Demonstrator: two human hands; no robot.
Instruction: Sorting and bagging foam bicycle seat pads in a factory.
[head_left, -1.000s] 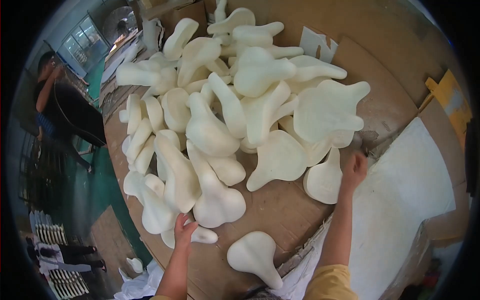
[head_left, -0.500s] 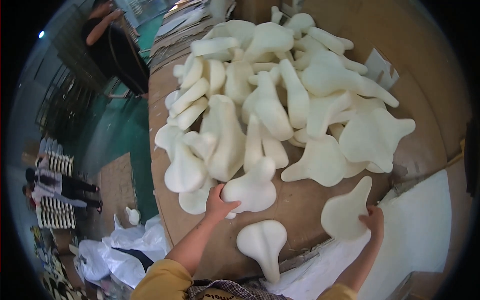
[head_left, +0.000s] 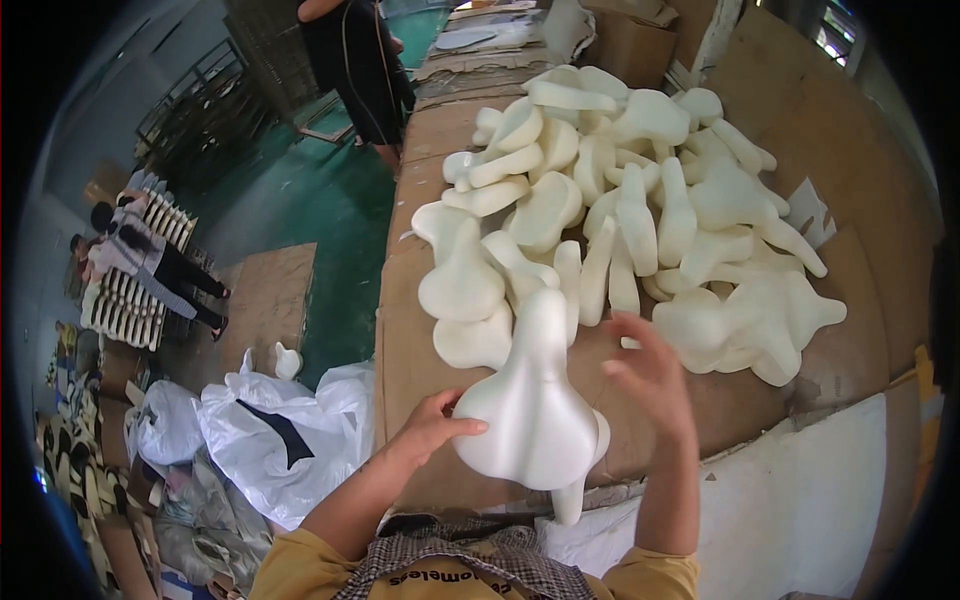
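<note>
A white foam bicycle saddle pad (head_left: 530, 410) is in front of me, its narrow nose pointing away and its wide end toward me. My left hand (head_left: 437, 424) grips the left edge of this pad, thumb on top. Behind it another saddle pad (head_left: 569, 500) lies mostly hidden, with its nose sticking out toward me. My right hand (head_left: 650, 375) hangs over the cardboard to the right of the held pad, fingers apart and a little blurred, with nothing in it. Beyond both hands a heap of similar saddle pads (head_left: 640, 200) covers the table.
Brown cardboard (head_left: 400, 330) covers the table. White sheeting (head_left: 800, 500) lies at the near right, and white plastic bags (head_left: 300, 420) lie at the left. One person (head_left: 355, 70) stands beyond the table; another (head_left: 150, 250) is by a rack of stacked pads.
My right hand has let go of the pad it held at the right and moved left. My left hand now holds a pad close to me. The whole view has turned left.
</note>
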